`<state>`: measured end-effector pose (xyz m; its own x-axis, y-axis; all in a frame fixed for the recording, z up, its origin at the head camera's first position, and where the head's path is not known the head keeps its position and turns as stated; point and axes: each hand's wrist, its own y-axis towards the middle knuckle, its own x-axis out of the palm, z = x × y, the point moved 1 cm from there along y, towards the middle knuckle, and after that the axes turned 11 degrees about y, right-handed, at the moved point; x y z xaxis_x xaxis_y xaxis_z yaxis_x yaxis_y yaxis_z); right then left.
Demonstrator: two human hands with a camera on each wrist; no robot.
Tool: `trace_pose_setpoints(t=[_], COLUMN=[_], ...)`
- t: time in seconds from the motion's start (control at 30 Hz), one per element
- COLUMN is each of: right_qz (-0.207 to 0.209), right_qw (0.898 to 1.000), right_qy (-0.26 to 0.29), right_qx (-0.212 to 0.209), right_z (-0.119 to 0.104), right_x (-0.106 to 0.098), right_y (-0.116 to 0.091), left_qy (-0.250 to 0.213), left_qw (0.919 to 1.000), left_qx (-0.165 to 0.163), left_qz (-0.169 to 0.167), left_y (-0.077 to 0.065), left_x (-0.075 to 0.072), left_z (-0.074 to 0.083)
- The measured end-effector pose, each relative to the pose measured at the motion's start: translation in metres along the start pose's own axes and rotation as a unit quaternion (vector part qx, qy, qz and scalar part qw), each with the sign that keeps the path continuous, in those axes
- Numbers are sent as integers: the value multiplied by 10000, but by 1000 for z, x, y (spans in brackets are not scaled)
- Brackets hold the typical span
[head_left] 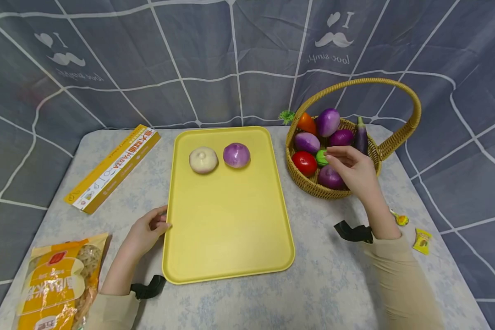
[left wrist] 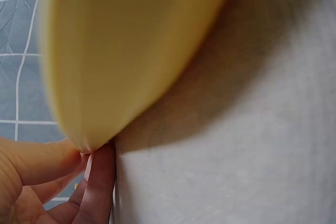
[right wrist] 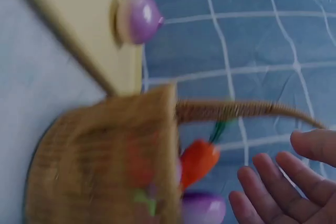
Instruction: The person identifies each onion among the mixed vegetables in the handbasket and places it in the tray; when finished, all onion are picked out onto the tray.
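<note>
My left hand [head_left: 145, 233] pinches the left rim of a yellow tray [head_left: 228, 220] between thumb and fingers; the left wrist view shows the pinched edge [left wrist: 92, 142] close up. On the tray's far part lie a white onion [head_left: 203, 160] and a purple onion [head_left: 237, 155]. Above the near side of a wicker basket [head_left: 326, 192] hovers my right hand [head_left: 354, 173], fingers loosely bent, nothing in them. In the basket are a red tomato [head_left: 305, 163], a round green vegetable [head_left: 321, 158], several purple onions [head_left: 331, 177], an eggplant [head_left: 360, 137] and an orange carrot [right wrist: 199, 161].
The basket's tall handle [head_left: 414, 103] arches over its contents. At the left lie a pasta box [head_left: 113, 169] and a yellow-orange food bag [head_left: 59, 282]. Small yellow wrapped candies [head_left: 422, 241] sit at the right. A grey checked curtain [head_left: 206, 59] surrounds the table.
</note>
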<state>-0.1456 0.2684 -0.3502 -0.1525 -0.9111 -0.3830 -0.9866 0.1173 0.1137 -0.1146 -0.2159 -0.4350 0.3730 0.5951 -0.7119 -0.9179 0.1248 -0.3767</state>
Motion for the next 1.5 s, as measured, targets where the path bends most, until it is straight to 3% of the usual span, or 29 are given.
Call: trace_pose_setpoints(t=[0.2, 0.5, 0.67, 0.83, 1.1, 1.37, 1.5], right_qz=[-177, -885, -1380, -1817, -2221, -2003, -1693], right_qw=[9997, 9936, 9799, 9603, 9433, 9480, 9565], right_qy=[147, -472, -1127, -1917, -2323, -2286, -2105], right_qx=[119, 521, 896, 902, 832, 940, 1101], right_z=[23, 33, 33, 36, 43, 45, 36], right_x=[-24, -38, -39, -34, -19, -16, -18], right_y=[-5, -1, 7, 14, 22, 22, 16], left_qy=[30, 101, 41, -34, -114, -96, -89], left_qw=[10000, 9999, 10000, 10000, 9998, 9999, 9998], left_qx=[-27, -10, 19, 15, -149, -138, -172], left_qz=[-8, 16, 29, 27, 72, 36, 45], left_y=[-1, 0, -1, -1, -1, -1, -1], left_x=[0, -1, -1, 0, 2, 2, 0], left_z=[-1, 1, 1, 0, 1, 2, 2])
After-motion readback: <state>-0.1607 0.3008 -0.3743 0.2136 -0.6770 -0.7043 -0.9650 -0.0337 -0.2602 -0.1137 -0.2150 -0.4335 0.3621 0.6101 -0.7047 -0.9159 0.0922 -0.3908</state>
